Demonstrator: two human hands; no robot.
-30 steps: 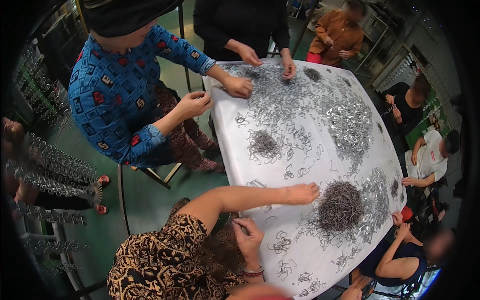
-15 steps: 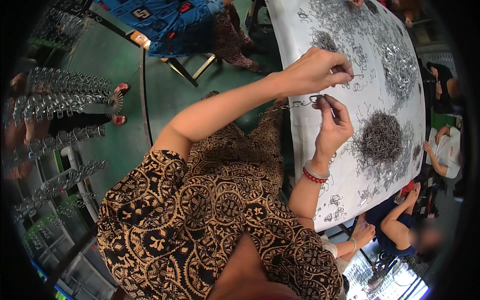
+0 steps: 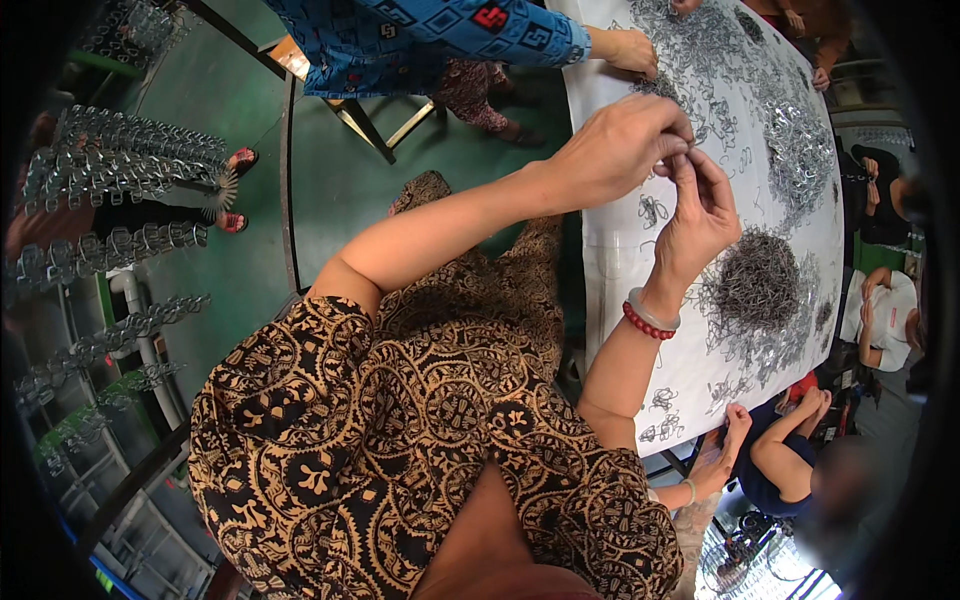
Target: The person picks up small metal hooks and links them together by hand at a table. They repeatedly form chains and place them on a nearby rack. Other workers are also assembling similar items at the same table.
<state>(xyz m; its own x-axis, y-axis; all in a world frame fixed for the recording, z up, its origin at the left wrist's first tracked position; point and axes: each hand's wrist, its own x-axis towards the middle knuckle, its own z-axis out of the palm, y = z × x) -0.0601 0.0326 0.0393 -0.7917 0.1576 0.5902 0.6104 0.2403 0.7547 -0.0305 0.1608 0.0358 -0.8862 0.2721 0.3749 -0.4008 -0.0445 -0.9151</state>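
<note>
Over the near edge of the white-covered table (image 3: 612,270), my left hand (image 3: 622,148) and my right hand (image 3: 703,212) meet at their fingertips. The left thumb and fingers are pinched together. My right thumb and forefinger are closed as well, against the left fingertips. Whatever they hold is hidden or too small to make out. Beyond my right hand lies a dense dark heap of bent wire hooks (image 3: 762,280). A small cluster of loose wire hooks (image 3: 652,211) rests on the sheet just below my hands.
A shinier heap of metal pieces (image 3: 798,150) spreads farther across the table. At left, a co-worker's hand (image 3: 630,52) reaches into scattered hooks. Other people sit along the far and right sides. Racks hung with metal parts (image 3: 125,150) stand at far left, past a wooden stool (image 3: 365,130).
My right hand has moved up and right to meet my left. The thin metal piece and short link chain seen earlier at my fingers no longer show clearly. A co-worker's hand has reached in.
</note>
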